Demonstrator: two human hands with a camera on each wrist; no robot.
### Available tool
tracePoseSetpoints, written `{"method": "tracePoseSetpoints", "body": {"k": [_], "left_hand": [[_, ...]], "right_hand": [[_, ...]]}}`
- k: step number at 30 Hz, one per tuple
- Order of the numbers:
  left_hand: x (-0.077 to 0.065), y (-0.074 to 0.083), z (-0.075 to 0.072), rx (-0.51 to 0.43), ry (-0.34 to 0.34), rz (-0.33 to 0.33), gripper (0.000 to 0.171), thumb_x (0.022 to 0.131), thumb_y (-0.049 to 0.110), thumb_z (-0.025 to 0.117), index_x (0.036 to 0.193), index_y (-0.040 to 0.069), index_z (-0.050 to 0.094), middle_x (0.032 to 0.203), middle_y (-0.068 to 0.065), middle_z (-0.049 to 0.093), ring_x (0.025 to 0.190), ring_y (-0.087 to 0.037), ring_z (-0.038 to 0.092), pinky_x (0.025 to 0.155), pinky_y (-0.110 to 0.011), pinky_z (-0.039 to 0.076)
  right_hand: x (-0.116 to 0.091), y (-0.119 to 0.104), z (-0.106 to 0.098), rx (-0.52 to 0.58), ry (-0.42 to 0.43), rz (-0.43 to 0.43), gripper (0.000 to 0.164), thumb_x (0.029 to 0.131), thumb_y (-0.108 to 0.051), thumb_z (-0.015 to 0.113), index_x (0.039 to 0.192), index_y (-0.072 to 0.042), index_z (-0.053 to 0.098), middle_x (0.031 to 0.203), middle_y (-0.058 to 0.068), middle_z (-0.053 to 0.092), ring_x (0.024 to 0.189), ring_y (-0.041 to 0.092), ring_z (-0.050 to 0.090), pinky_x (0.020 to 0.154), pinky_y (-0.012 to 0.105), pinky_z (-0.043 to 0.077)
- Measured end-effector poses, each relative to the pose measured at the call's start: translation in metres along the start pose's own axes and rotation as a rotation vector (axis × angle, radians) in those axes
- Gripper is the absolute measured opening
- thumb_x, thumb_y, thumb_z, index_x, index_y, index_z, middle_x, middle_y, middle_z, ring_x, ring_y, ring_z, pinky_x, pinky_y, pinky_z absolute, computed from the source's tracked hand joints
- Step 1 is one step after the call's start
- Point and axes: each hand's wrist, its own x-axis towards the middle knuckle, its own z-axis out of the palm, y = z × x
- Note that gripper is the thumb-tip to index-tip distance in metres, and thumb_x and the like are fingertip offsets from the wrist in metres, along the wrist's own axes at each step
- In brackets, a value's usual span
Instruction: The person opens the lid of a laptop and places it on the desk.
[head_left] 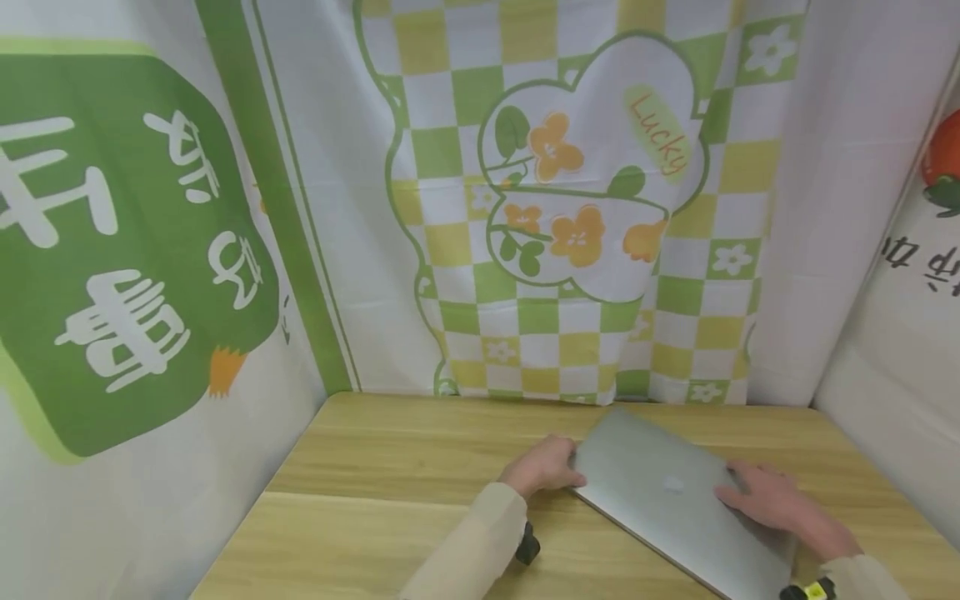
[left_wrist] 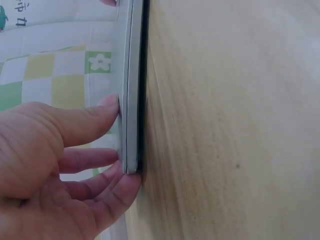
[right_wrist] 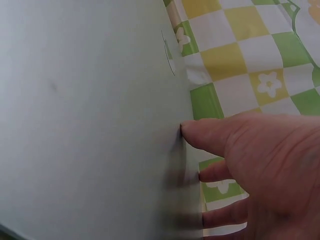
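A closed silver laptop (head_left: 637, 475) lies at a slant on the wooden table, its lid facing up with a small pale logo (head_left: 673, 483) in the middle. At its left corner my left hand (head_left: 543, 465) grips it; the left wrist view shows the thumb (left_wrist: 95, 120) on the lid and the other fingers around the corner, one fingertip by the underside. My right hand (head_left: 772, 500) holds the opposite long side, with its thumb (right_wrist: 205, 132) on the lid and the other fingers at the edge. The ends of those fingers are hidden behind the laptop.
The wooden table (head_left: 360, 467) reaches back to a hanging cloth (head_left: 465, 250) with green and yellow checks. White printed sheets rise on both sides, the left one bearing a large green sign (head_left: 135, 250). Dark wrist cameras (head_left: 528, 546) sit at both cuffs.
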Motion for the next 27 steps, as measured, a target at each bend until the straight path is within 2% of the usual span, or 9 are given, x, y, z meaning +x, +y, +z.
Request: {"method": "tracePoseSetpoints", "body": {"k": [2,5,8,11,18,21,27], "left_hand": [[0.0,0.001,-0.001,0.03,0.0,0.015,0.053,0.086,0.031,0.076,0.128,0.003,0.059,0.126,-0.01,0.065,0.109,-0.021,0.064,0.093,-0.034,0.054],[-0.001,0.0,-0.003,0.068,0.006,0.042,0.047,0.086,0.03,0.076,0.122,0.002,0.062,0.116,-0.008,0.068,0.099,-0.017,0.065,0.087,-0.03,0.055],[-0.002,-0.002,-0.004,0.099,0.015,0.077,0.04,0.087,0.029,0.075,0.115,0.003,0.064,0.103,-0.005,0.068,0.086,-0.013,0.061,0.079,-0.026,0.053],[-0.006,-0.004,-0.004,0.102,0.011,0.083,0.036,0.087,0.028,0.075,0.11,0.002,0.065,0.096,-0.005,0.067,0.08,-0.012,0.057,0.074,-0.025,0.052],[-0.014,-0.007,-0.005,0.155,-0.011,0.033,0.045,0.09,0.034,0.07,0.12,0.002,0.062,0.116,-0.01,0.062,0.093,-0.015,0.058,0.088,-0.032,0.054],[-0.015,-0.008,-0.005,0.16,-0.003,0.035,0.044,0.089,0.034,0.07,0.119,0.003,0.063,0.114,-0.01,0.062,0.089,-0.015,0.056,0.085,-0.031,0.054],[-0.02,-0.013,-0.006,0.116,0.006,0.045,0.033,0.086,0.028,0.073,0.106,0.002,0.065,0.087,-0.003,0.062,0.072,-0.012,0.052,0.067,-0.026,0.05]], "right_hand": [[-0.001,0.0,0.0,0.006,-0.008,0.005,0.071,0.096,-0.046,0.056,0.131,0.015,0.048,0.124,0.041,0.053,0.114,0.061,0.046,0.093,0.073,0.036],[-0.001,-0.002,-0.001,0.024,-0.018,0.014,0.073,0.096,-0.048,0.055,0.133,0.014,0.047,0.126,0.041,0.052,0.115,0.061,0.046,0.092,0.072,0.038],[0.0,-0.005,-0.001,0.034,-0.021,0.023,0.073,0.095,-0.048,0.056,0.134,0.013,0.046,0.127,0.041,0.051,0.116,0.061,0.045,0.092,0.072,0.039],[0.001,-0.009,0.0,0.032,-0.015,0.017,0.072,0.095,-0.048,0.057,0.134,0.012,0.047,0.127,0.04,0.052,0.116,0.06,0.046,0.091,0.071,0.04],[0.001,-0.016,0.001,0.045,-0.038,0.035,0.079,0.093,-0.055,0.056,0.137,0.01,0.045,0.129,0.045,0.046,0.116,0.065,0.041,0.088,0.072,0.041],[0.0,-0.019,0.0,0.036,-0.03,0.017,0.081,0.092,-0.056,0.057,0.137,0.011,0.045,0.129,0.044,0.047,0.117,0.066,0.041,0.09,0.074,0.039],[0.0,-0.025,0.002,0.014,0.001,-0.015,0.082,0.09,-0.058,0.059,0.136,0.009,0.047,0.127,0.042,0.05,0.118,0.061,0.044,0.093,0.074,0.037]]}}
